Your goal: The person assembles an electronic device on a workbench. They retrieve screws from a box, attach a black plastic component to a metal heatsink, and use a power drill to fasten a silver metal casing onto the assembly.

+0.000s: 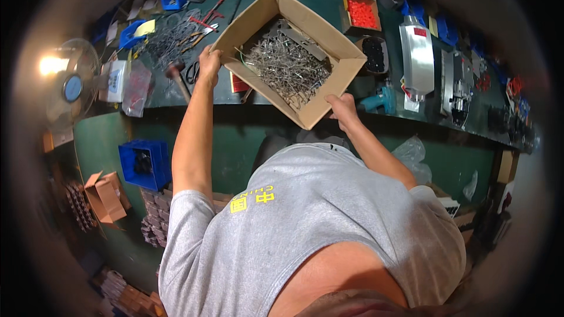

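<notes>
An open cardboard box [311, 20] is held tilted in front of me, over the near edge of the green bench. Inside lies a tangled heap of thin silvery metal pieces [285, 64], with a flat grey metal plate [302, 43] at its far side. My left hand [210, 66] is closed on the box's left corner. At the near right wall, my right hand [343, 110] grips the box from outside. The undersides of the box and some of my fingers are hidden.
On the green bench [170, 97] lie loose grey wires [167, 38], a red-handled tool [205, 23] and a mallet [177, 77]. To the right are a box of red parts [361, 13], a black-parts tray [375, 54], a teal power tool [379, 101] and a silver metal housing [418, 56]. A fan [72, 85] stands left.
</notes>
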Demonstrator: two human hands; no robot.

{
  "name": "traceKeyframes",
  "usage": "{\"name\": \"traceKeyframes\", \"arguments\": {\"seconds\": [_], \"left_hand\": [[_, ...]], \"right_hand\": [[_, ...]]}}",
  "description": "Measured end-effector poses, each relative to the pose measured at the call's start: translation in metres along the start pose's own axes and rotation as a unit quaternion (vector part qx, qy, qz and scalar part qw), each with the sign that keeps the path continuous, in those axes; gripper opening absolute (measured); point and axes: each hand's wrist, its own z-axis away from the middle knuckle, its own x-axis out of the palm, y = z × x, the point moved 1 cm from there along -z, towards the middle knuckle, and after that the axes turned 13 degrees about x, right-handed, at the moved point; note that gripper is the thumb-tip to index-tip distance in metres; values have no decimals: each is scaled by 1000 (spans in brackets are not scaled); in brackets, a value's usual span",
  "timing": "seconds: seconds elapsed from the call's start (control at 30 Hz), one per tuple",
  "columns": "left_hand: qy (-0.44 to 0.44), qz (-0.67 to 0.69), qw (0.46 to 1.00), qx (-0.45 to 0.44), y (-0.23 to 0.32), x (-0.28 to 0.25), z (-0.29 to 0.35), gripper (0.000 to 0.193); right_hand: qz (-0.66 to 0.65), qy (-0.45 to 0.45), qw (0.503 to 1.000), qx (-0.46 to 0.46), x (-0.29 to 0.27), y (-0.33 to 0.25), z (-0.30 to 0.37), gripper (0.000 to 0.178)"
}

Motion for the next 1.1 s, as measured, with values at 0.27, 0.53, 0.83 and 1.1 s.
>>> {"name": "traceKeyframes", "arguments": {"seconds": [0.27,0.53,0.83,1.1], "left_hand": [[-20,-19,1000,-8,-18,7,-15,36],[9,8,998,62,-35,14,-18,32],[-15,-7,997,76,-27,10,-16,30],[10,18,997,71,-36,8,-20,28]], "right_hand": [[38,85,995,21,-10,-19,3,46],[37,208,941,-265,30,-71,-9,38],[532,82,828,-157,68,-83,-83,31],[357,31,923,-140,56,-82,-98,24]]}}
